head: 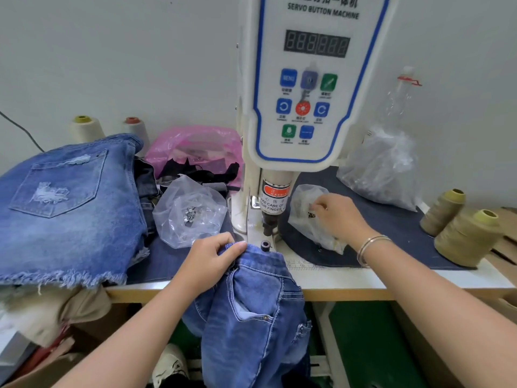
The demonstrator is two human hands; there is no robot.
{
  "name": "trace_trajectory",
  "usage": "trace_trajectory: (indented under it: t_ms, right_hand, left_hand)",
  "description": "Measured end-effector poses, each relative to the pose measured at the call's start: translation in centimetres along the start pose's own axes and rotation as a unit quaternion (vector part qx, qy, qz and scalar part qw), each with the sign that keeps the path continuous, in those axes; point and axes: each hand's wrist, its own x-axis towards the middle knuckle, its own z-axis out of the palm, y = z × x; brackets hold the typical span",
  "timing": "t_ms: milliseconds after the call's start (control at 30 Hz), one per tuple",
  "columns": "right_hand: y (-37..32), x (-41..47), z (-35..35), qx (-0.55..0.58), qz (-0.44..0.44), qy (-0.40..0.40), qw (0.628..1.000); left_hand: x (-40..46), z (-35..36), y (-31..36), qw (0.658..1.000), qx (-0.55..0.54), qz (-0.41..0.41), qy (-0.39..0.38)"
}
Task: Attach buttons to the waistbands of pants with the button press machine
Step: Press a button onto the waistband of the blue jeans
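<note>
Far left of the button press machine, a stack of frayed denim shorts sits on the surface, with two pale thread cones behind it. Closer to the machine lies a clear bag of metal button parts, a pink bag behind that.

Now the left hand, just left of the machine's lower die: fingers curled and thumb pressed down, gripping the waistband of the jeans. The waistband edge lies right at the die, under the punch, while the legs hang off the front edge of the surface.

Right of the machine, the right hand is in a small clear bag, fingertips bent in a pinch; I can't tell whether it actually has a button or only the plastic. Further right, a larger clear bag and two olive thread cones.

The risks, as I judge them: the hanging weight of the jeans could drag the waistband off the die, setting the button off its mark. And that left thumb sits very near the punch, so a press fired early could catch it. The warning label says as much.
</note>
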Motion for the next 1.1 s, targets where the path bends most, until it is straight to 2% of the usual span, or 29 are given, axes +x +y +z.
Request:
trace_trajectory:
  t_ms: [100, 167, 267, 500, 667, 967, 1067, 1100]
  right_hand:
    - [-1.2, 2.1, 0.4, -0.102, 0.058, -0.115, 0.986]
    - [-1.8, 2.6, 0.8, -0.176, 0.072, -0.161, 0.968]
    - [-1.1, 2.8, 2.2, -0.239, -0.02, -0.086, 0.967]
    - [-0.1, 3.3, 3.7, -0.254, -0.055, -0.035, 0.965]
    - [1.1, 3.1, 4.2, -0.224, -0.052, -0.008, 0.973]
    - [0.3, 3.2, 3.6, -0.247, -0.039, -0.048, 0.967]
    - [-0.5, 3.8, 3.0, -0.223, 0.081, -0.137, 0.962]
    - [-0.5, 3.6, 2.8, -0.201, 0.097, -0.135, 0.965]
  left_hand:
    - [0.0, 0.0, -0.1, 1.0, -0.009, -0.006, -0.001]
    - [0.2, 0.0, -0.1, 1.0, -0.014, -0.011, 0.0]
    - [0.4, 0.0, -0.1, 0.999, -0.022, -0.024, -0.002]
    - [0.4, -0.5, -0.4, 0.997, -0.065, -0.039, -0.005]
    - [0.4, -0.8, 0.3, 0.995, -0.072, -0.064, 0.013]
    - [0.5, -0.5, 0.0, 0.995, -0.061, -0.08, 0.019]
    - [0.5, -0.4, 0.1, 0.995, -0.063, -0.072, 0.017]
    - [0.5, -0.4, 0.1, 0.995, -0.062, -0.071, 0.016]
